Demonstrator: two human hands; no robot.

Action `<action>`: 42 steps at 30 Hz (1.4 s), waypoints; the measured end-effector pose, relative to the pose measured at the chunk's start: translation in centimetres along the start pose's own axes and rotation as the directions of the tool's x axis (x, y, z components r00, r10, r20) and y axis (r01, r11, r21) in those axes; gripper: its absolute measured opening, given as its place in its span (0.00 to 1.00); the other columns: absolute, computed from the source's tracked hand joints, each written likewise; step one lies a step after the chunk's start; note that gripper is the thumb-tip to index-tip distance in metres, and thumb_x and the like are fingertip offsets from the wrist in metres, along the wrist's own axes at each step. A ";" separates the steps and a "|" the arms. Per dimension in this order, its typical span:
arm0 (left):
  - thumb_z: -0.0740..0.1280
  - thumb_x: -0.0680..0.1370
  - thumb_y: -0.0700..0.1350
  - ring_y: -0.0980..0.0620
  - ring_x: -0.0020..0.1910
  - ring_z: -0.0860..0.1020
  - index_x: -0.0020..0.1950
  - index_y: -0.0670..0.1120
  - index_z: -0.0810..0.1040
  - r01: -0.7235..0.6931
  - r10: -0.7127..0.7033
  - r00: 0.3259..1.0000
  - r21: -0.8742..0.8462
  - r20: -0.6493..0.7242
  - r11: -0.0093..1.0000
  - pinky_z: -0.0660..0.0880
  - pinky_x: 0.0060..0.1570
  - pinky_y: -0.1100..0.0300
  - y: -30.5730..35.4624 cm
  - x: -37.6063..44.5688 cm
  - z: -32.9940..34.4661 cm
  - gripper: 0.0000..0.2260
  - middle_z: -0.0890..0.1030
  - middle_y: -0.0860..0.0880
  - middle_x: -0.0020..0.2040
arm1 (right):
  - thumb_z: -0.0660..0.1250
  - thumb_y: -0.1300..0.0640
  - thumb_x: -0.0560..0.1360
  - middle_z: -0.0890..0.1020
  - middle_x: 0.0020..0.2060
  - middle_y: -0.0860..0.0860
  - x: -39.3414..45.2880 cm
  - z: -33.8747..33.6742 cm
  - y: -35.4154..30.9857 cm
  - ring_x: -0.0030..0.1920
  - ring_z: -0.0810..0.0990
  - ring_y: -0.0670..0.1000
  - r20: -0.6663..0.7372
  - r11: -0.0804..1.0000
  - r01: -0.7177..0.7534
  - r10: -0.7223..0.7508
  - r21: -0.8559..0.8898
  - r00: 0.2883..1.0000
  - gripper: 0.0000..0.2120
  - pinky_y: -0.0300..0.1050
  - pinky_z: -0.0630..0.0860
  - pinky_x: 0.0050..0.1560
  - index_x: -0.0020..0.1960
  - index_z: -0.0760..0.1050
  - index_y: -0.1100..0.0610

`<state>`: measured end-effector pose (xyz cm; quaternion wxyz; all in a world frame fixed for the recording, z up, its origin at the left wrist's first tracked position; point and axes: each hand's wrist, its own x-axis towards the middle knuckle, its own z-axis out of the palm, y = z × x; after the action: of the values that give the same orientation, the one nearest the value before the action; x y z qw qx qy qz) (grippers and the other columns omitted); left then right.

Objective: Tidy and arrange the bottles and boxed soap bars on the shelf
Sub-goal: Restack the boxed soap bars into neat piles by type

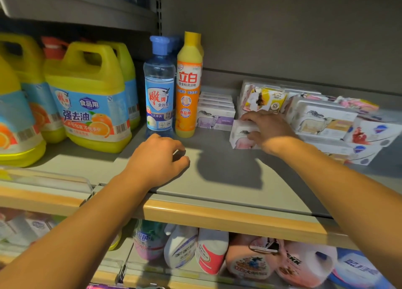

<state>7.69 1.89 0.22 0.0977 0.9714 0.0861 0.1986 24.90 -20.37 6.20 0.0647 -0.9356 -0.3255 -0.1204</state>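
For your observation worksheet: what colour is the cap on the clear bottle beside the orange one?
Blue. The cap shows best in the head view, the only view here.

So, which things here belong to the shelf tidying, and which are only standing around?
Part of the job:
- soap box, gripped by the right hand
- blue bottle
- orange bottle
- stacked soap boxes
- left hand, holding nothing, resting on the shelf

Just lying about:
- yellow jugs
- bottles on the lower shelf

orange bottle (188, 88) reads 立白, yellow jug (89, 101) 强去油, blue bottle (159, 93) seemingly 1次冲洗
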 end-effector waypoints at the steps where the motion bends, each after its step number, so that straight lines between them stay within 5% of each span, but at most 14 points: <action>1: 0.64 0.76 0.61 0.50 0.51 0.76 0.57 0.54 0.81 -0.005 0.005 1.000 -0.014 -0.009 1.000 0.78 0.48 0.50 0.0 0.0 0.0 0.16 0.83 0.53 0.51 | 0.68 0.55 0.76 0.74 0.68 0.52 -0.5 -0.5 -0.4 0.65 0.72 0.57 0.028 0.998 0.032 -0.033 0.051 0.999 0.24 0.51 0.69 0.66 0.70 0.70 0.47; 7: 0.65 0.72 0.66 0.59 0.51 0.80 0.61 0.54 0.79 -0.043 0.003 0.995 -0.414 -0.096 0.909 0.79 0.49 0.59 0.3 -0.5 -0.7 0.24 0.83 0.59 0.54 | 0.75 0.50 0.70 0.82 0.55 0.44 -3.8 -1.0 -4.9 0.48 0.78 0.43 -0.065 0.899 0.213 -0.204 0.383 0.977 0.19 0.27 0.70 0.46 0.60 0.79 0.45; 12: 0.73 0.67 0.59 0.61 0.45 0.82 0.59 0.56 0.79 -0.032 -0.005 0.998 -0.586 -0.062 0.810 0.80 0.45 0.63 0.4 -1.1 -1.4 0.22 0.84 0.59 0.47 | 0.74 0.52 0.71 0.84 0.53 0.47 -4.7 0.5 -8.3 0.50 0.79 0.44 -0.232 0.828 0.390 -0.319 0.404 0.919 0.17 0.31 0.69 0.46 0.59 0.81 0.52; 15: 0.75 0.71 0.50 0.61 0.46 0.81 0.59 0.53 0.78 -0.031 0.001 0.999 -0.590 -0.051 0.807 0.81 0.47 0.60 0.3 -0.9 -1.2 0.17 0.84 0.57 0.48 | 0.72 0.55 0.70 0.82 0.51 0.42 -5.3 1.5 -7.3 0.50 0.77 0.38 -0.267 0.760 0.304 -0.177 0.575 0.947 0.16 0.26 0.70 0.48 0.57 0.80 0.50; 18: 0.75 0.73 0.47 0.59 0.47 0.82 0.58 0.51 0.78 -0.009 -0.010 1.000 -0.641 -0.026 0.768 0.81 0.49 0.58 0.0 -0.8 -1.1 0.15 0.84 0.55 0.50 | 0.72 0.62 0.72 0.81 0.50 0.45 -6.2 2.6 -5.8 0.52 0.80 0.44 -0.114 0.516 0.098 0.000 0.851 0.993 0.15 0.43 0.79 0.53 0.57 0.78 0.50; 20: 0.74 0.74 0.45 0.55 0.46 0.83 0.56 0.49 0.79 0.011 -0.032 0.999 -0.697 -0.017 0.717 0.81 0.48 0.55 -0.2 -0.7 -1.1 0.12 0.84 0.53 0.48 | 0.70 0.65 0.73 0.81 0.49 0.47 -6.4 3.0 -5.5 0.50 0.82 0.48 -0.060 0.413 0.046 0.021 0.910 0.998 0.17 0.38 0.79 0.46 0.55 0.77 0.47; 23: 0.72 0.76 0.43 0.46 0.43 0.84 0.53 0.45 0.79 0.042 -0.071 0.997 -0.759 -0.005 0.650 0.82 0.44 0.52 -0.4 -0.6 -1.3 0.08 0.85 0.47 0.45 | 0.71 0.63 0.73 0.80 0.54 0.45 -6.5 2.8 -5.6 0.47 0.81 0.37 -0.097 0.397 0.082 0.018 0.914 0.995 0.19 0.29 0.74 0.42 0.59 0.75 0.47; 29: 0.68 0.79 0.49 0.42 0.43 0.84 0.45 0.39 0.79 0.205 -0.159 0.976 -0.857 0.146 0.473 0.80 0.34 0.57 -1.1 -0.4 -1.6 0.12 0.85 0.43 0.43 | 0.76 0.63 0.64 0.83 0.55 0.48 -7.1 3.7 -5.4 0.52 0.83 0.48 -0.046 0.304 0.107 -0.200 0.947 0.979 0.38 0.40 0.79 0.48 0.64 0.69 0.34; 33: 0.66 0.80 0.51 0.43 0.40 0.84 0.53 0.46 0.80 0.179 -0.166 0.979 -0.880 0.116 0.440 0.80 0.32 0.53 -1.1 -0.4 -1.5 0.09 0.85 0.42 0.47 | 0.78 0.64 0.67 0.82 0.56 0.46 -7.0 3.6 -5.6 0.54 0.82 0.47 -0.064 0.285 0.094 -0.113 0.954 0.992 0.30 0.41 0.80 0.51 0.64 0.74 0.48; 36: 0.66 0.77 0.58 0.43 0.37 0.82 0.52 0.45 0.82 0.136 -0.110 0.989 -0.919 0.103 0.371 0.81 0.35 0.53 -0.9 -0.6 -1.7 0.16 0.84 0.39 0.42 | 0.77 0.57 0.68 0.83 0.52 0.53 -7.0 3.0 -6.0 0.46 0.84 0.49 -0.012 0.264 0.005 0.023 0.965 1.000 0.18 0.40 0.81 0.42 0.56 0.79 0.51; 39: 0.67 0.73 0.60 0.47 0.35 0.80 0.47 0.46 0.81 0.097 -0.034 0.995 -0.875 0.092 0.474 0.80 0.40 0.54 -0.4 -0.9 -1.9 0.17 0.83 0.43 0.36 | 0.72 0.45 0.66 0.83 0.40 0.54 -6.8 2.4 -6.1 0.33 0.83 0.56 0.108 0.182 -0.131 0.132 0.974 0.985 0.11 0.49 0.81 0.35 0.42 0.83 0.51; 42: 0.64 0.75 0.63 0.54 0.30 0.78 0.39 0.46 0.81 0.079 -0.066 0.997 -0.762 0.048 0.643 0.76 0.37 0.60 0.0 -0.9 -2.0 0.20 0.82 0.46 0.31 | 0.67 0.40 0.71 0.83 0.31 0.55 -6.6 2.4 -5.9 0.29 0.80 0.56 0.185 0.191 -0.211 0.149 0.959 0.971 0.18 0.45 0.75 0.29 0.42 0.82 0.54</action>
<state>6.05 1.99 1.68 0.5057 0.8374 0.0327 0.2046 16.70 -19.19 2.36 0.6409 -0.7222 -0.2186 0.1415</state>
